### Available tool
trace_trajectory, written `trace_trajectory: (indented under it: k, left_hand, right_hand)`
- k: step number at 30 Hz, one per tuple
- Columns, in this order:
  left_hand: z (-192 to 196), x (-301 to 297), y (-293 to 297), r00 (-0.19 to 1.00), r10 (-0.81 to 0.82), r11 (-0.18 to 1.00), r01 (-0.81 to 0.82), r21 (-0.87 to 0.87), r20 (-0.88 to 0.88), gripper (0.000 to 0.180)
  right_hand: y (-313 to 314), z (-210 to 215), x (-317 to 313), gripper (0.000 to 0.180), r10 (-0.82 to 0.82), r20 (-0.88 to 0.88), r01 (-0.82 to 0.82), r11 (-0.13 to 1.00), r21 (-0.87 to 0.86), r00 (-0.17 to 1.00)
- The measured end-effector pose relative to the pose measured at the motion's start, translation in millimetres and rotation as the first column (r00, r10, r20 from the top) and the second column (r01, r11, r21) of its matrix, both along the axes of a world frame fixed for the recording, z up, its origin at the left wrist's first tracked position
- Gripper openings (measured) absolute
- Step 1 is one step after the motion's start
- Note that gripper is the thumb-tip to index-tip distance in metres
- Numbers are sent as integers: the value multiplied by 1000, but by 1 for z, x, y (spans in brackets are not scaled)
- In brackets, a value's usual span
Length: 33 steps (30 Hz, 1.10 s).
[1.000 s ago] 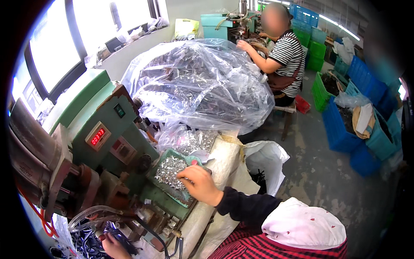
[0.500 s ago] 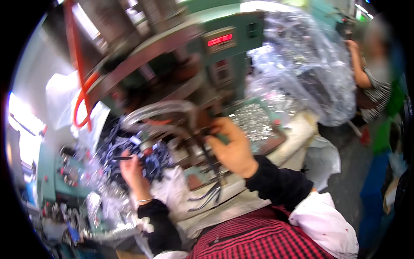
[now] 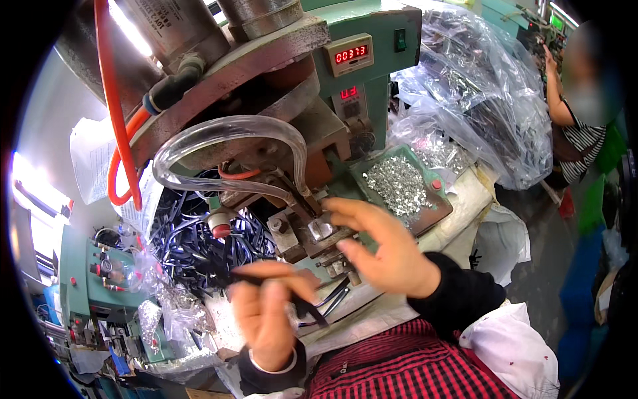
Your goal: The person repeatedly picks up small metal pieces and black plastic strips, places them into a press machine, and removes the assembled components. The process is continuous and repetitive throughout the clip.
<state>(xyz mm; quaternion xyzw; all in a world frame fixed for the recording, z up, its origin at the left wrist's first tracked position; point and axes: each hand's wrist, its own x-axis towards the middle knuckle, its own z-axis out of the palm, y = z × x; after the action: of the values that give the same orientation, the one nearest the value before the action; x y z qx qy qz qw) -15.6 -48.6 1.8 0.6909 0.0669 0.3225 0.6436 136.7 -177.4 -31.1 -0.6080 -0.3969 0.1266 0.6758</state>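
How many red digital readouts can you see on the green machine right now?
2: the larger readout on the machine's upper front panel, and a smaller readout just below it. Others may be hidden.

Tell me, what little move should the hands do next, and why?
Probably the left hand should slide the black strap it pinches toward the press's metal block. The strap's end sits short of the block, and the right hand hovers open beside it, holding nothing.
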Motion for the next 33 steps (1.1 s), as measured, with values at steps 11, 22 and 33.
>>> trace_trajectory:
  k: [11, 22, 33]
  left_hand:
    - [-30, 37, -27, 890, -425, 576, 127, -807, -163, 27]
    - [-29, 38, -24, 871, -452, 626, 156, -764, -192, 26]
    - [-43, -45, 98, 760, 650, 573, -498, 651, 11, 11]
  right_hand:
    - [-41, -99, 98, 10, -440, 723, 724, 679, -120, 532]
    - [-31, -101, 92, 28, -325, 741, 719, 630, -294, 588]
    - [-36, -96, 93, 8, -517, 614, 694, 717, -71, 597]
